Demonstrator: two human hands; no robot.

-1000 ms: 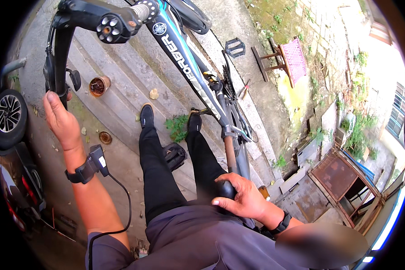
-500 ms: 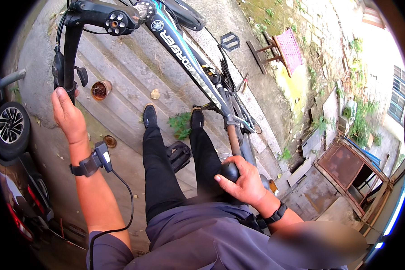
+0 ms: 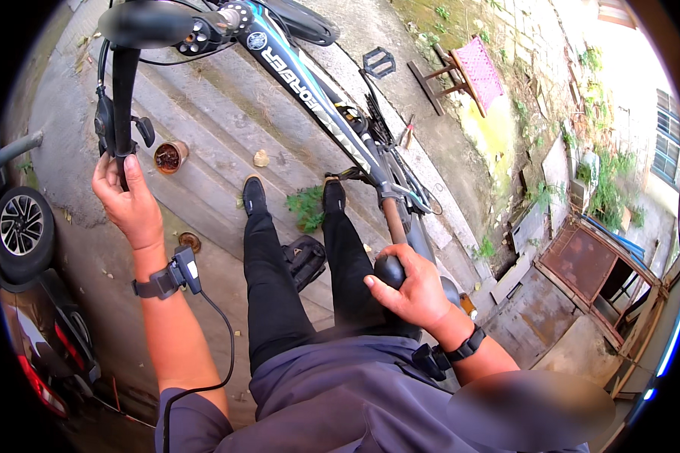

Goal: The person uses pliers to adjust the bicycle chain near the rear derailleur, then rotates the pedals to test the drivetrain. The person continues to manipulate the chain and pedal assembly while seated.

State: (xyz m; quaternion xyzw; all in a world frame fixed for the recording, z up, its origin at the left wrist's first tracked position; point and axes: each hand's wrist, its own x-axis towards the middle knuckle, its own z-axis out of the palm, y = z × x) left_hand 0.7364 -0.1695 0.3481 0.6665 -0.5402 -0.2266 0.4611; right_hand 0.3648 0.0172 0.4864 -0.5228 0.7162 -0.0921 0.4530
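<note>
A bicycle with a white, black and blue frame (image 3: pixel 291 79) leans across my view, its black handlebar (image 3: pixel 125 83) running down the upper left beside a brake lever (image 3: pixel 146 130). My left hand (image 3: pixel 128 200) holds the lower end of that bar, fingers behind it and thumb along its side. My right hand (image 3: pixel 413 291) is wrapped over the black tip of the saddle (image 3: pixel 387 271), at the top of the rusty seat post (image 3: pixel 393 223). My legs in black trousers stand between the hands, beside a black bag (image 3: pixel 304 264).
Concrete steps (image 3: pixel 200 128) hold a rusty can (image 3: pixel 170 156) and a weed (image 3: pixel 306 204). A car wheel (image 3: pixel 23 234) and dark car rear are at left. A pink stool (image 3: pixel 476 72) lies by the mossy wall. A rusty metal cabinet (image 3: pixel 574 260) and boards sit at right.
My left hand has moved slightly right and down, its fingers now further behind the bar. My right hand and the saddle sit a little higher in the picture. The frame has shifted slightly upward.
</note>
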